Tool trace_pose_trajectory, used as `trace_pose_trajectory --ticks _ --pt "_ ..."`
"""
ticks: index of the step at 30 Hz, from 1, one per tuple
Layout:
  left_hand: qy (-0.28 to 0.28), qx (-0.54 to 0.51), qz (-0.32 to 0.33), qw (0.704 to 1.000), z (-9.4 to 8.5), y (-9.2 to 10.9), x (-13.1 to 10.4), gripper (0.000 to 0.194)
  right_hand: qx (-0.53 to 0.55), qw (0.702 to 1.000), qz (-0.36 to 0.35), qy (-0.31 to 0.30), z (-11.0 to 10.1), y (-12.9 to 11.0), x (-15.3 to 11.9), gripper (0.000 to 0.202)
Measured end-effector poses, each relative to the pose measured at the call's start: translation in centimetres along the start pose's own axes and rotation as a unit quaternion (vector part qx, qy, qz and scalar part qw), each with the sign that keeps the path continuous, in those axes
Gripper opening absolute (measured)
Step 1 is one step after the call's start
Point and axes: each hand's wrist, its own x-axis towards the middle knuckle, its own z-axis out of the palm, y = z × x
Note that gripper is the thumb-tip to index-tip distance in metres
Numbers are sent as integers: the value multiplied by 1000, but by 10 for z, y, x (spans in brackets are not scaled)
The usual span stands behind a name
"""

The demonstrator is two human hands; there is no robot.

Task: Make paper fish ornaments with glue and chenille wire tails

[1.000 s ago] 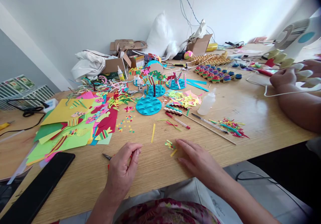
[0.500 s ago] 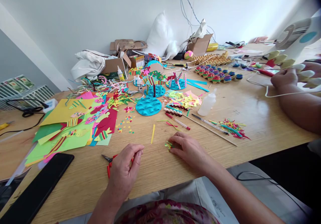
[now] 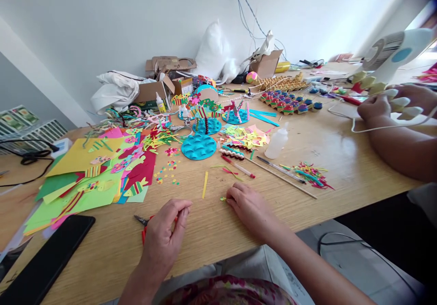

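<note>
My left hand (image 3: 160, 239) rests at the near edge of the wooden table (image 3: 341, 159), fingers curled over red-handled scissors (image 3: 142, 232); their dark tip pokes out to the left. My right hand (image 3: 248, 207) lies palm down a little to the right, fingers bent over a small heap of coloured paper scraps (image 3: 223, 199), of which only a green bit shows at the fingertips. A yellow paper strip (image 3: 205, 184) lies between and beyond the two hands.
Coloured paper sheets (image 3: 85, 177) spread at left, a black tablet (image 3: 44, 259) near the front left edge. Blue discs (image 3: 198, 146), a glue bottle (image 3: 276, 142), a wooden stick (image 3: 283, 177) and paper shreds (image 3: 310, 174) lie ahead. Another person's hands (image 3: 378, 107) work at right beside a fan (image 3: 392, 52).
My right hand has slid forward and left onto the paper scraps and curled its fingers over them. My left hand has stayed on the scissors.
</note>
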Motion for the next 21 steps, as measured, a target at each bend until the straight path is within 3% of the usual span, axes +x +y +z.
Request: trace_pose_trajectory --ticks 6,11,14,17,19,21 --pt "3 -2 -7 1000 3 -2 0 14 -98 994 -16 34 14 -5 -3 19" --pt "3 -1 -20 1000 5 -6 -1 14 -41 997 9 58 12 6 -5 19" --pt "-2 0 -24 1000 6 -8 -1 15 4 990 79 114 -8 38 -9 17" --pt "-4 -2 -15 1000 6 -8 -1 14 -42 963 210 164 -37 85 -17 17" --pt "-5 -6 -5 1000 6 -9 -1 13 -94 947 272 142 -55 115 -24 19" --pt "-4 -8 5 1000 7 -9 -1 12 -110 942 291 126 -67 137 -31 23"
